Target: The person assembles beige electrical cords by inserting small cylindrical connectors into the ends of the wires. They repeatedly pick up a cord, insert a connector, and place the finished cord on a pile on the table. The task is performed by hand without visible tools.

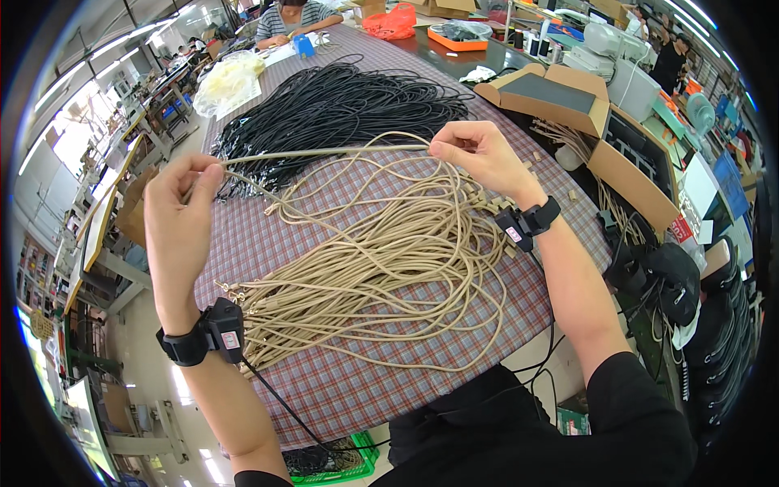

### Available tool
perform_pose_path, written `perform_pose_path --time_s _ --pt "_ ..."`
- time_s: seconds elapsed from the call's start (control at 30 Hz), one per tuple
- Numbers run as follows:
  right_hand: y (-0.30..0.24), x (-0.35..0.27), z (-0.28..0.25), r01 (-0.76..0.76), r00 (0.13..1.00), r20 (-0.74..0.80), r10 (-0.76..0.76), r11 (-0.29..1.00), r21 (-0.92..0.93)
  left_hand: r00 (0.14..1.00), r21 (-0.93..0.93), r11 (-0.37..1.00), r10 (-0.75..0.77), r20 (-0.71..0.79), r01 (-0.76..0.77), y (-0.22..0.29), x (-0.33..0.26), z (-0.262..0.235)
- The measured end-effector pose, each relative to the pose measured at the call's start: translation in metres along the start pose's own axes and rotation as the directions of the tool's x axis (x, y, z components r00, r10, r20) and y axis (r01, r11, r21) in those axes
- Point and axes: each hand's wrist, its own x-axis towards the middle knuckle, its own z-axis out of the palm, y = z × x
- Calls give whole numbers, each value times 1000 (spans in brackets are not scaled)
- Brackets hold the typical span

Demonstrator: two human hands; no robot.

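Note:
Between my two raised hands a beige cord (pixel 324 152) is stretched nearly straight. My left hand (pixel 180 207) pinches it at the left, thumb against fingers. At the other end my right hand (pixel 479 156) grips it between thumb and forefinger. Slack lengths of cord loop down below the taut stretch. Under my hands lies a large pile of beige cords (pixel 365 268), with small metal ends at its left and pale tips at its right. Beyond it spreads a heap of black cords (pixel 341 109).
A checked cloth (pixel 389 398) covers the table. Open cardboard boxes (pixel 560 93) stand at the right, with more beige cords beside them. Another person (pixel 292 23) sits at the far end. Clear plastic bags (pixel 230 81) lie at the far left edge; black cables run from my wristbands.

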Motion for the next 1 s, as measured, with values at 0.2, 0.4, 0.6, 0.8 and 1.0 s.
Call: perform_pose_path --time_s 0.2,0.4,0.6,0.8,1.0 --pt "-3 -1 2 -9 988 146 46 970 -243 960 126 991 2 -279 35 -44 15 -40" --pt "5 0 1 23 995 100 9 951 -308 907 373 907 -22 -421 196 -104 20 -111" --pt "2 6 -10 -36 999 12 39 980 -194 941 205 947 -184 -284 248 -133 9 -157" --pt "2 5 -31 -190 982 30 188 948 256 923 93 938 -306 -232 334 -121 6 -145" --pt "8 6 -20 -123 989 -50 138 965 234 930 97 955 -243 -277 279 -138 7 -152"
